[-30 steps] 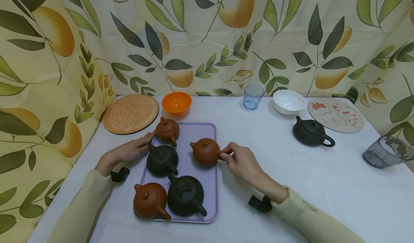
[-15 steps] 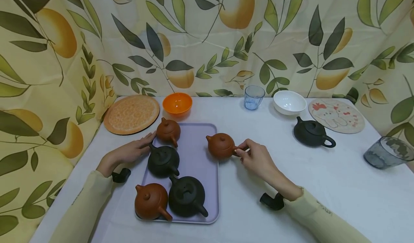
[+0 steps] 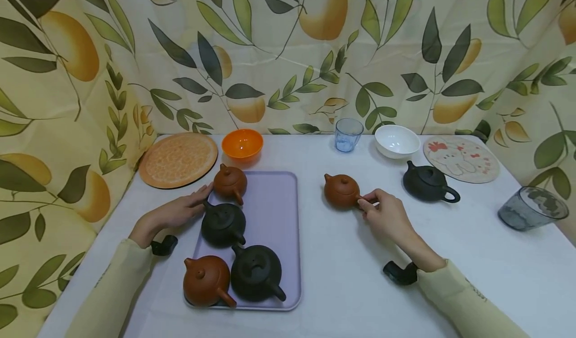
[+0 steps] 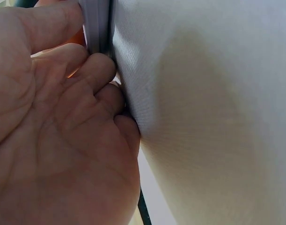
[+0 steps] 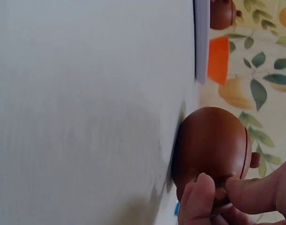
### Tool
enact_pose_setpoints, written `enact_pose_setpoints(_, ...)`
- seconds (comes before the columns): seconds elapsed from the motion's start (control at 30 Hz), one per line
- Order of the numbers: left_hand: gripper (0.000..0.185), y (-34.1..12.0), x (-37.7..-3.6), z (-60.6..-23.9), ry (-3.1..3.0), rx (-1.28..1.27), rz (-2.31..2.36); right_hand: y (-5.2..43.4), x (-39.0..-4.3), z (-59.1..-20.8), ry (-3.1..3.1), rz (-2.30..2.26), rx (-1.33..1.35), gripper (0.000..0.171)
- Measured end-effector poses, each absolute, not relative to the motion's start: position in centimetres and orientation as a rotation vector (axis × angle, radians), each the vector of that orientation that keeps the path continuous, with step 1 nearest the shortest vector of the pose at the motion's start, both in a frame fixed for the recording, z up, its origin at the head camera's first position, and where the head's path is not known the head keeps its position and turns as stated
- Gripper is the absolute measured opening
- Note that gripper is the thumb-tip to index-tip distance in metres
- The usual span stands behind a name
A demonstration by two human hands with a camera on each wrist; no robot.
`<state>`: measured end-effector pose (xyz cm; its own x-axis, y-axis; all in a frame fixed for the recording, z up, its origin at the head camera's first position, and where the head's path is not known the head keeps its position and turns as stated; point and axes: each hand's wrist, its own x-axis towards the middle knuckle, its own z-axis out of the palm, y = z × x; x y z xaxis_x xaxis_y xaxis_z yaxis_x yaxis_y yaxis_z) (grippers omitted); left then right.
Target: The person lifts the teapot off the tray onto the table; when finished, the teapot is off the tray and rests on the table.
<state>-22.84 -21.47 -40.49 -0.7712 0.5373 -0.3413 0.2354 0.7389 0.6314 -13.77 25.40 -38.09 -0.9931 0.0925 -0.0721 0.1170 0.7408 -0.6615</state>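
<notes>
Head view: we see our right hand [image 3: 386,217] pinching the brown teapot [image 3: 342,191] by its handle, mid-tabletop. Our left hand [image 3: 177,212] rests flat-fingered against the tray [image 3: 270,198]'s left edge.

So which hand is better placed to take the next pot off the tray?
Probably the left hand: it rests at the tray edge beside the black teapot, while the right hand pinches the brown teapot.

Bright even light, soft shadows, blurry wrist close-ups

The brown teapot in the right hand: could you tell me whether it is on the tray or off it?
Off it. The brown teapot sits upright on the white tablecloth, right of the lavender tray; the right hand pinches its handle.
</notes>
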Motion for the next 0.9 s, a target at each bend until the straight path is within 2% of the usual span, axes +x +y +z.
enact_pose_setpoints(0.33, 0.06, -21.5, -22.9, -40.5, 2.419, 0.559, 0.771, 28.8, -14.6, -37.5, 2.862, -1.077, 0.364, 0.037)
enact_pose_setpoints(0.9, 0.061, -21.4, -22.8, -40.3, 2.414, 0.557, 0.778, 32.1, -15.3, -37.3, 2.896, -1.043, 0.475, 0.043)
